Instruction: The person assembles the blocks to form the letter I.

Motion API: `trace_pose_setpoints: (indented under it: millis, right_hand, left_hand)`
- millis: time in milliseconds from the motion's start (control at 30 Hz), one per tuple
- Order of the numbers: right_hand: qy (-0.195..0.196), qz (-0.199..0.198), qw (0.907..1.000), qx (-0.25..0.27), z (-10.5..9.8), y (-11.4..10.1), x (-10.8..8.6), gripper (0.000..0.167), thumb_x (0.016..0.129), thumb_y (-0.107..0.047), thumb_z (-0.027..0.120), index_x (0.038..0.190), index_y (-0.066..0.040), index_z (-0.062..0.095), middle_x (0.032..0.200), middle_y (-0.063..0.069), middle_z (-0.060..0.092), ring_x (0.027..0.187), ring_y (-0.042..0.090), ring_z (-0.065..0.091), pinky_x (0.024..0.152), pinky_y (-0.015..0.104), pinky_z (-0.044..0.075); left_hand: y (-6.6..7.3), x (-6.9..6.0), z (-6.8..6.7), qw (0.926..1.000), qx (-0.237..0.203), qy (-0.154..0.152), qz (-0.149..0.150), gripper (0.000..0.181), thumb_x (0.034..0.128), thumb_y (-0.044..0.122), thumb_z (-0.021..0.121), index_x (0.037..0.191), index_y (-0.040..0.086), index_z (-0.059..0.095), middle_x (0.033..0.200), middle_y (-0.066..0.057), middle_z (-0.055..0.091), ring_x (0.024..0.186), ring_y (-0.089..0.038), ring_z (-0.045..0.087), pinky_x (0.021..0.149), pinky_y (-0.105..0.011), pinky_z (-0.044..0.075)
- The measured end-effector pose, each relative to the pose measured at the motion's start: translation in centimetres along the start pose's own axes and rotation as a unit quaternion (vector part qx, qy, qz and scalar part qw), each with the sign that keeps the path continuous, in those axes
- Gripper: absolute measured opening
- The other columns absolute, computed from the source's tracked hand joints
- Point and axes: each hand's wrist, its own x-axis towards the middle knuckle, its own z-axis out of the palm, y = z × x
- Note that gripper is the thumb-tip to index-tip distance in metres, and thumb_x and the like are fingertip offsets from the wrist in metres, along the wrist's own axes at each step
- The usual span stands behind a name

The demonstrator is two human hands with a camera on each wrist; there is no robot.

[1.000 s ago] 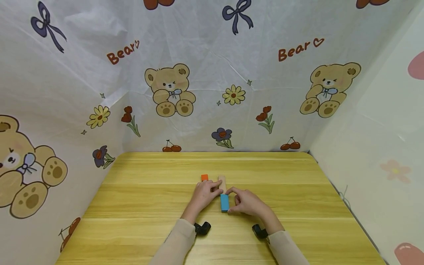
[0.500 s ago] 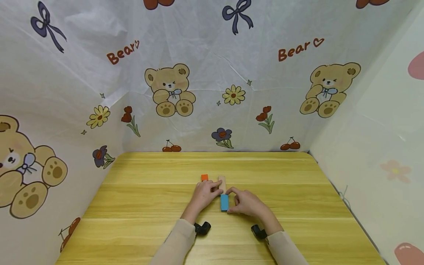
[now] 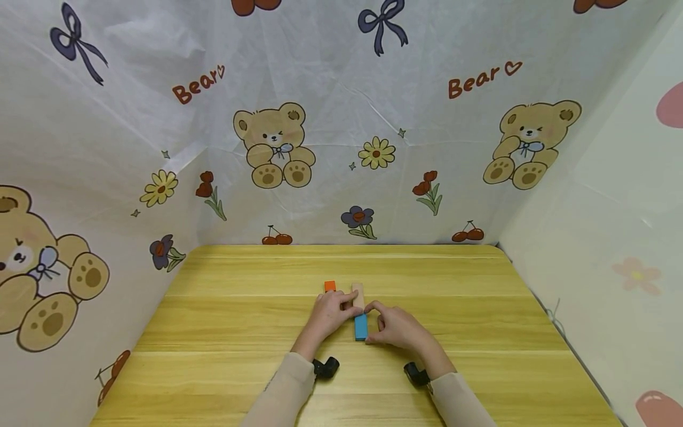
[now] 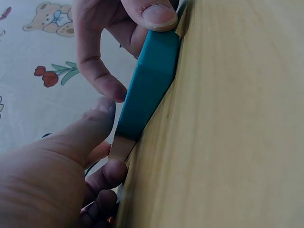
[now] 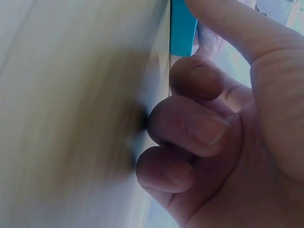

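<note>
A blue rectangular block (image 3: pixel 361 328) lies lengthwise on the table, its far end meeting a plain wooden block (image 3: pixel 357 287) in line beyond it. My right hand (image 3: pixel 397 326) pinches the blue block, thumb at the near end and index finger at the far right corner; its other fingers are curled in the right wrist view. From the left, my left hand (image 3: pixel 332 311) holds the wooden block, with the thumb by the joint between both blocks. The left wrist view shows the left thumb beside the blue block's far end. Left fingers partly hide the wooden block.
Just beyond the left hand's knuckles sits an orange block (image 3: pixel 330 286), partly covered by that hand. The wood-grain table (image 3: pixel 240 320) ends at a bear-printed cloth (image 3: pixel 331 219) behind it. Black wrist cameras sit at both cuffs.
The blue block has shifted very slightly left, and the left thumb now reaches a little farther over the joint. Otherwise both hands stay nearly still.
</note>
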Motion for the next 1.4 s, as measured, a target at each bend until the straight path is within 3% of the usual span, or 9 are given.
trace_pose_setpoints:
  millis: [233, 667, 967, 1400]
  right_hand:
    - [-0.003, 0.009, 0.9999, -0.005, 0.15, 0.07, 0.19, 0.056, 0.087, -0.04, 0.088, 0.133, -0.023, 0.06, 0.065, -0.008, 0.054, 0.054, 0.006, 0.043, 0.052, 0.023, 0.033]
    - [-0.009, 0.01, 0.9998, 0.015, 0.15, -0.07, 0.05, 0.055, 0.09, -0.043, 0.085, 0.134, -0.022, 0.06, 0.067, -0.008, 0.055, 0.055, 0.006, 0.044, 0.054, 0.023, 0.033]
    - [0.007, 0.003, 0.9999, 0.009, 0.09, -0.19, -0.1, 0.069, 0.101, -0.047, 0.071, 0.159, -0.017, 0.049, 0.065, -0.009, 0.049, 0.055, 0.005, 0.038, 0.056, 0.023, 0.033]
    - [0.016, -0.003, 0.9997, -0.021, 0.27, -0.31, -0.09, 0.078, 0.1, -0.051, 0.07, 0.164, -0.016, 0.042, 0.061, -0.011, 0.048, 0.054, 0.006, 0.038, 0.057, 0.025, 0.032]
  left_hand:
    - [0.05, 0.02, -0.06, 0.9998, 0.009, -0.018, -0.001, 0.071, 0.0856, 0.056, 0.083, 0.146, 0.022, 0.066, 0.076, 0.013, 0.055, 0.069, -0.007, 0.038, 0.077, -0.029, 0.027]
    - [-0.02, -0.06, -0.11, 0.9997, 0.02, -0.014, 0.004, 0.07, 0.086, 0.055, 0.083, 0.145, 0.022, 0.067, 0.076, 0.014, 0.054, 0.07, -0.008, 0.037, 0.076, -0.029, 0.027]
    - [0.27, -0.49, -0.1, 0.9992, 0.036, -0.005, 0.017, 0.069, 0.0842, 0.057, 0.083, 0.143, 0.023, 0.07, 0.073, 0.014, 0.053, 0.07, -0.009, 0.038, 0.074, -0.029, 0.027]
    - [0.25, -0.91, -0.07, 0.9987, 0.039, 0.005, 0.033, 0.067, 0.0813, 0.056, 0.086, 0.138, 0.024, 0.074, 0.072, 0.015, 0.054, 0.069, -0.007, 0.037, 0.075, -0.028, 0.028]
